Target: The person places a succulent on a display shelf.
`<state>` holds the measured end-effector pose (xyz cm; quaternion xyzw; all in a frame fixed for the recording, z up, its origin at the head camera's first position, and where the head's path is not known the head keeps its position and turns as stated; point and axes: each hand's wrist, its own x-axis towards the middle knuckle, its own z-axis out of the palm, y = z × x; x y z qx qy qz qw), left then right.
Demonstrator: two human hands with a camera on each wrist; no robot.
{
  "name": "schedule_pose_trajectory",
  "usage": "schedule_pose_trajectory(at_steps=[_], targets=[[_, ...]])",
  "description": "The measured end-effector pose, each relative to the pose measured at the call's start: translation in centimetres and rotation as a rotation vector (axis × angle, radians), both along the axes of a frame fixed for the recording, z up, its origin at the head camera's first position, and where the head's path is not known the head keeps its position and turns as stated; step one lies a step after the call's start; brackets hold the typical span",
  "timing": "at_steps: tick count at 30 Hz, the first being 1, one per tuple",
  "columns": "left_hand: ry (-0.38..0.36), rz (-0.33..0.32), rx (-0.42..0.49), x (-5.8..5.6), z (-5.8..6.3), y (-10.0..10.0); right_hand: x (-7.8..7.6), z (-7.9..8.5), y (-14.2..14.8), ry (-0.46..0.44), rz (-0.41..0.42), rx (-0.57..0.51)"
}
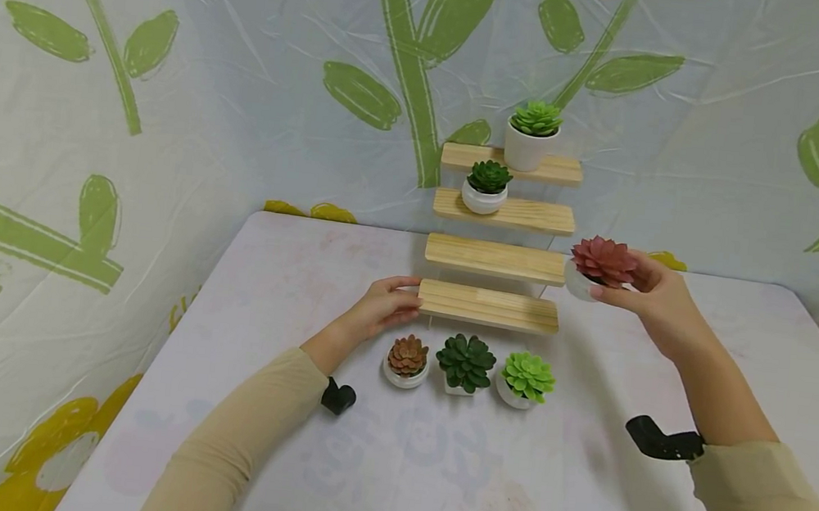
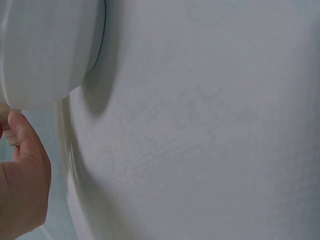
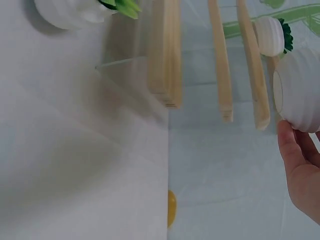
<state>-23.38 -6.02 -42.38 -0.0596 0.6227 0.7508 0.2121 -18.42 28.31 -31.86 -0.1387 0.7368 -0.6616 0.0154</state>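
Observation:
My right hand (image 1: 660, 300) holds a red succulent (image 1: 604, 260) in a white pot (image 3: 299, 92), thumb and fingers on the pot's sides. It is up in the air at the right end of the tiered wooden shelf (image 1: 494, 257). At the left end of the lowest board (image 1: 489, 306), my left hand (image 1: 378, 306) grips the wood between thumb and fingers. A bright green succulent (image 1: 532, 140) stands on the top board, and a dark green one (image 1: 486, 187) in a round white pot sits on the board below. The two lower boards carry no plants.
In front of the shelf, a brown succulent (image 1: 407, 360), a dark green succulent (image 1: 466, 363) and a light green succulent (image 1: 527, 378) stand in a row on the pale table (image 1: 329, 478). A flower-printed cloth (image 1: 249, 75) hangs behind and at the left.

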Motion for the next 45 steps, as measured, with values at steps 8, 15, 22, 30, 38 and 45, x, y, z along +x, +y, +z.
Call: schedule_pose_trajectory(at_steps=[8,15,22,30,38,45], targets=[[-0.005,0.002,-0.002,-0.1,-0.1,0.2,-0.9,1.0,-0.7,-0.054,-0.069,0.022],[0.0,0.005,-0.007,-0.1,-0.2,-0.2,-2.7,1.8,-1.8,-0.079,-0.104,0.002],[0.009,-0.003,-0.004,0.2,-0.2,-1.2,-4.7,2.1,-3.5,-0.067,-0.1,-0.063],[-0.013,-0.008,0.007,-0.1,-0.1,-0.1,-6.0,2.2,-3.7,-0.106,-0.216,0.062],[-0.019,0.005,0.007,-0.1,-0.2,0.0,-7.4,2.0,-4.9,-0.13,-0.278,0.19],[-0.021,0.013,0.01,-0.1,-0.2,0.0,-8.5,2.4,-5.8,-0.15,-0.31,0.238]])
